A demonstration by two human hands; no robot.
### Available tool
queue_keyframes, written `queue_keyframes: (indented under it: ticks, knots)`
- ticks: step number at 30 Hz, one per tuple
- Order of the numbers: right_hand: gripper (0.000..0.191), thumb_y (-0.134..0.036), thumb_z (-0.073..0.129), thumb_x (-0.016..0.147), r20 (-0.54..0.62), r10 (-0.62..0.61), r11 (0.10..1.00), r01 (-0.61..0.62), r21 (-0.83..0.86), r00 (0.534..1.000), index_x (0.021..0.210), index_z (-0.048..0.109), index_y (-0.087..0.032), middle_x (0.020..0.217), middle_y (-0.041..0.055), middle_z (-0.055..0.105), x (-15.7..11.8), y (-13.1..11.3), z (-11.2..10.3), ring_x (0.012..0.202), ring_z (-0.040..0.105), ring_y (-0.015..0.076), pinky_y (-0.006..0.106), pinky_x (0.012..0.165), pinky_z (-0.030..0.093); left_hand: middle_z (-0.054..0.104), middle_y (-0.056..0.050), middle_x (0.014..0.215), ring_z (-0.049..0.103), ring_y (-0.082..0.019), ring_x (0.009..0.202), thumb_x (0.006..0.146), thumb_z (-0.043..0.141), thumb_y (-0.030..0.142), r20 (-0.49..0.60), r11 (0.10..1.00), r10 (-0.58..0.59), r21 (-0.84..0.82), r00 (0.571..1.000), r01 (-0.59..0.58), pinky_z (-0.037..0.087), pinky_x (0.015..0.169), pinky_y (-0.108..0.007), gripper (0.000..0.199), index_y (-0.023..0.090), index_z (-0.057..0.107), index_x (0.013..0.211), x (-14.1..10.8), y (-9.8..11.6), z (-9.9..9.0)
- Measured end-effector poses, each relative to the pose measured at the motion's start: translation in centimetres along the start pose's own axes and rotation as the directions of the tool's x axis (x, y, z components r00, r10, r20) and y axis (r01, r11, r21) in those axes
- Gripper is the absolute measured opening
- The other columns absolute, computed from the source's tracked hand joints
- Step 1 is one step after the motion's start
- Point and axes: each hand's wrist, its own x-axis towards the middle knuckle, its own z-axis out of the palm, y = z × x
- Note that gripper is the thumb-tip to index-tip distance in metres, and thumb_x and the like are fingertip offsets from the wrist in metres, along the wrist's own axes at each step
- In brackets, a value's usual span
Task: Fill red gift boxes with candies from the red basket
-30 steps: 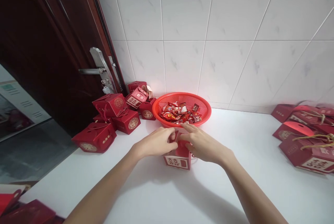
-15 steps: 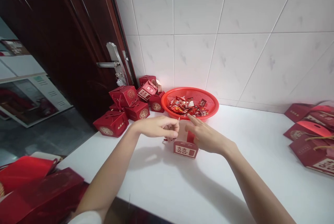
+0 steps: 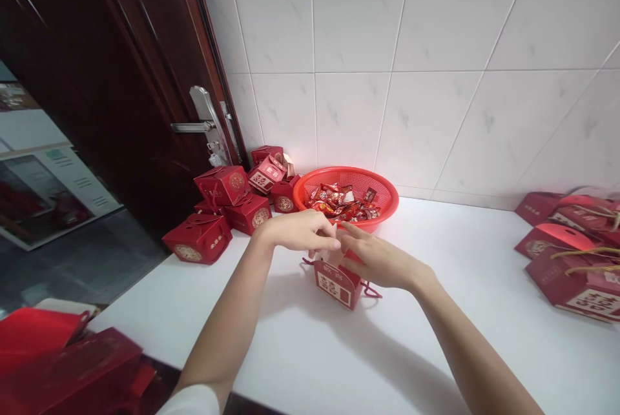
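A small red box (image 3: 338,286) with a white label and red cords at both sides stands on the white table, its top flaps raised. At its upper left edge, my left hand (image 3: 307,233) has its fingers curled and pinched at a pale flap. My right hand (image 3: 380,257) is over the box's right side, fingers bent against the flaps; its fingertips are partly hidden. Just behind both hands sits a red plastic basket (image 3: 392,205) holding several wrapped candies (image 3: 356,210).
Several closed red boxes (image 3: 198,237) are piled at the table's left, beside a dark door (image 3: 121,79). More flat red boxes (image 3: 581,273) lie at the right edge. Further red packaging (image 3: 72,363) fills the lower left. A tiled wall (image 3: 353,34) rises behind.
The small box has turned slightly, and its right cord now shows. My hands have come closer together over its top. The view has shifted a little to the right.
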Motion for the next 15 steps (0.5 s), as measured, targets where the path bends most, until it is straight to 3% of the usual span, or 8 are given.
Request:
queue_keyframes:
  ticks: [3,8,11,15]
  knots:
    - [0.010,-0.026,0.049,0.098,0.098,0.005,0.989,-0.020,0.148,0.995,0.098,0.057,-0.019,0.114,0.0071,0.056,-0.1,0.3,-0.6,0.076,0.057,0.0147,0.030,0.066,0.045,0.067,-0.001,0.062,0.060,-0.013,0.057,0.086,0.056,0.029,0.026,1.000,-0.017,0.016,1.000,0.016,0.040,0.053,-0.020,0.024,0.016,0.070,0.072,-0.7,0.0,0.0]
    - [0.018,-0.027,0.057,0.092,0.142,-0.034,0.956,-0.009,0.292,0.989,0.079,0.047,-0.020,0.095,0.0012,0.054,-0.6,1.0,-1.7,0.070,0.048,0.0121,0.027,0.060,0.039,0.061,0.002,0.056,0.059,-0.014,0.054,0.077,0.060,0.027,0.003,0.985,-0.136,0.107,0.991,0.135,0.036,0.051,-0.023,0.010,0.019,0.062,0.072,-1.7,-0.3,0.7]
    - [0.030,-0.036,0.062,0.091,0.174,-0.026,0.945,-0.033,0.325,0.984,0.074,0.044,-0.020,0.088,0.0008,0.055,-1.0,1.6,-2.6,0.071,0.049,0.0129,0.028,0.061,0.038,0.054,0.004,0.051,0.053,-0.014,0.050,0.075,0.060,0.027,-0.005,0.971,-0.182,0.156,0.983,0.180,0.032,0.050,-0.025,0.020,0.021,0.046,0.063,-2.2,-0.4,1.7]
    - [0.025,-0.036,0.073,0.081,0.201,0.101,0.947,-0.156,0.280,0.974,0.081,0.054,-0.020,0.098,0.0029,0.060,-2.0,2.3,-3.8,0.082,0.056,0.0175,0.027,0.060,0.040,0.051,0.001,0.058,0.051,-0.017,0.059,0.079,0.059,0.044,-0.154,0.929,-0.241,0.249,0.958,0.274,0.026,0.052,-0.029,0.037,0.021,0.038,0.058,-2.3,-0.1,3.1]
